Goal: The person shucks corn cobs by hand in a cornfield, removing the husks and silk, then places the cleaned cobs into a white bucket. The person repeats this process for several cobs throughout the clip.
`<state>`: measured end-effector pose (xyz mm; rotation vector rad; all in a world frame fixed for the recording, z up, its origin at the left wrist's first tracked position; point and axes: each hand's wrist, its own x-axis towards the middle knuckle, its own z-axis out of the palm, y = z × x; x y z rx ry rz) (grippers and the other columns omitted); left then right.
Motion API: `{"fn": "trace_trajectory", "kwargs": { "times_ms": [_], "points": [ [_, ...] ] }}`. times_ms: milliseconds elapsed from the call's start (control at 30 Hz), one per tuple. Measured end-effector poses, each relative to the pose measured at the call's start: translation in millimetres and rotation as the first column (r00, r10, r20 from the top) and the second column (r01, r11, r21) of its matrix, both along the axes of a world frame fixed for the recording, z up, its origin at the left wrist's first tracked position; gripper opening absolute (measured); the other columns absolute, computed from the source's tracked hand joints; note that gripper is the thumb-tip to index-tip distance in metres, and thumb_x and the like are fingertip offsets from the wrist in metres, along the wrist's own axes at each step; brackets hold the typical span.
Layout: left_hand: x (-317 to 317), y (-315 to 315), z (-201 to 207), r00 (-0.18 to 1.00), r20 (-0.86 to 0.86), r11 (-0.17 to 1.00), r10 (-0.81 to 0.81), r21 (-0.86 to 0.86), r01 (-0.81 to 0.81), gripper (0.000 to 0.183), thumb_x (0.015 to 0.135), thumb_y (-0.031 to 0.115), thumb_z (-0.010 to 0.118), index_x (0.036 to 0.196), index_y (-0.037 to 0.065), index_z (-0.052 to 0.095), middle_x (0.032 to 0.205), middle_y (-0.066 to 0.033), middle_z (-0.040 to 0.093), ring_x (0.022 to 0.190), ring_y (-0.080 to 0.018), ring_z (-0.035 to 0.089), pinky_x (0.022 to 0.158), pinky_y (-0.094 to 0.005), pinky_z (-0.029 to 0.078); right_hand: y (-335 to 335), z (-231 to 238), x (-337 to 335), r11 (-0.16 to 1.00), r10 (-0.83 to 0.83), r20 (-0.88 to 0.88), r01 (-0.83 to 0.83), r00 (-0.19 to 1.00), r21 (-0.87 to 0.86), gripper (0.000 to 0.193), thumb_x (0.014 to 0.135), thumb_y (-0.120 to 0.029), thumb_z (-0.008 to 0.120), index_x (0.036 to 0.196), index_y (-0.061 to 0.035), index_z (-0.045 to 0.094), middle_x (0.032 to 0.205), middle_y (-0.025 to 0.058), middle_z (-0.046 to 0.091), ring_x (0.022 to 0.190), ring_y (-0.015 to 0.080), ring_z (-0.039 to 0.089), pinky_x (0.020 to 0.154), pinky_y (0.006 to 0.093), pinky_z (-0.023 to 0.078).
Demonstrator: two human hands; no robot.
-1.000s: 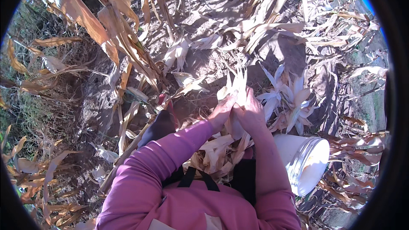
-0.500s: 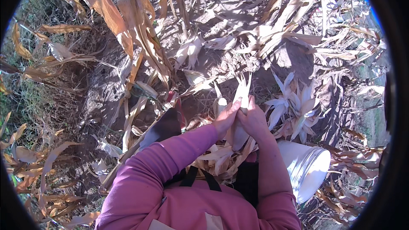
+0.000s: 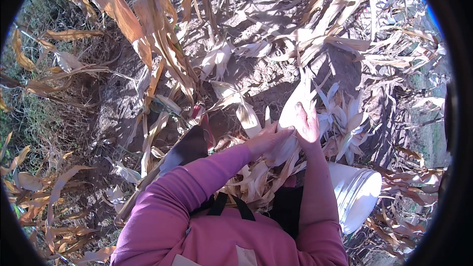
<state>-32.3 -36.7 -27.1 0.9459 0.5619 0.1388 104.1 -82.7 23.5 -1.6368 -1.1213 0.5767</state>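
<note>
In front of my body, both hands are on a corn ear in pale dry husk [image 3: 294,102]. My left hand [image 3: 268,140] is closed around its lower part, fingers pressed against the husk. My right hand [image 3: 307,125] grips the husk on the right side, thumb pointing up along it. Sunlit husk leaves rise to a thin tip beyond my fingers. A loose husk leaf [image 3: 248,119] hangs out to the left of the ear. How much of the kernels is bare cannot be made out in the glare.
A white bucket [image 3: 357,199] lies tilted by my right forearm. Opened husks [image 3: 345,123] are heaped right of my hands, and more husks [image 3: 251,184] lie near my lap. Dry corn stalks [image 3: 157,29] stand at the far left. Dark cloth [image 3: 187,150] is beside my left arm.
My right hand has moved up and right, away from the left hand, with the upper husk. The ear's tip has swung right. A husk leaf now spreads out on the left.
</note>
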Motion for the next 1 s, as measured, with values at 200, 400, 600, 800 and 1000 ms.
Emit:
{"fn": "trace_trajectory", "kwargs": {
  "times_ms": [200, 400, 600, 800, 1000],
  "points": [
    [-1, -1, 3, 0.997, -0.05, 0.997, -0.054, 0.06, 0.057, 0.066, 0.086, 0.049, 0.061, 0.131, 0.006, 0.038, 0.12, -0.0099, 0.052, 0.106, -0.017, 0.053, 0.088, -0.0336, 0.046, -5, -15, 8, 0.995, 0.019, -0.019, -0.021, 1.0, -0.098, 0.042, 0.098, -0.033, 0.042, 0.125, -0.0006, 0.045, 0.096, 0.0152, 0.06, 0.088, 0.0238, 0.06, 0.077, 0.0352, 0.047],
    [-2, -5, -5, 1.0, 0.01, 1.0, -0.016, -0.007, 0.016, 0.059, 0.086, 0.042, 0.064, 0.126, 0.005, 0.044, 0.114, -0.0075, 0.057, 0.101, -0.0156, 0.056, 0.085, -0.0328, 0.048, -6, -8, -2, 0.991, 0.035, -0.056, -0.041, 0.998, -0.126, 0.047, 0.098, -0.04, 0.036, 0.126, -0.0024, 0.045, 0.1, 0.0169, 0.06, 0.091, 0.0272, 0.06, 0.08, 0.0376, 0.046],
    [-4, -7, 2, 0.997, 0.078, 0.998, 0.021, -0.066, -0.016, 0.048, 0.087, 0.037, 0.064, 0.121, 0.006, 0.049, 0.109, -0.0051, 0.061, 0.098, -0.0141, 0.058, 0.085, -0.0317, 0.048, -6, -11, -2, 0.991, 0.043, -0.007, -0.043, 0.999, -0.128, 0.048, 0.099, -0.039, 0.035, 0.125, -0.0012, 0.046, 0.102, 0.0173, 0.06, 0.091, 0.0273, 0.06, 0.08, 0.0368, 0.046],
    [1, -7, -15, 0.993, 0.005, 0.984, 0.115, -0.14, -0.113, 0.044, 0.086, 0.027, 0.067, 0.122, 0.007, 0.049, 0.111, -0.0052, 0.061, 0.101, -0.0147, 0.058, 0.087, -0.0318, 0.048, -5, -7, 0, 0.992, -0.031, 0.036, 0.035, 0.999, -0.119, 0.043, 0.099, -0.036, 0.035, 0.112, 0.0002, 0.055, 0.083, 0.0163, 0.064, 0.078, 0.0289, 0.064, 0.071, 0.0364, 0.049],
    [-1, -3, -8, 0.981, 0.055, 0.963, 0.185, -0.208, -0.17, 0.037, 0.09, 0.024, 0.062, 0.122, 0.007, 0.051, 0.112, -0.0037, 0.061, 0.1, -0.0134, 0.059, 0.086, -0.0306, 0.049, -3, -2, -2, 0.994, -0.104, 0.015, 0.105, 0.994, -0.017, 0.033, 0.099, -0.027, 0.04, 0.105, 0.0003, 0.057, 0.079, 0.0137, 0.065, 0.071, 0.0207, 0.063, 0.066, 0.0318, 0.049]
  ]
}}
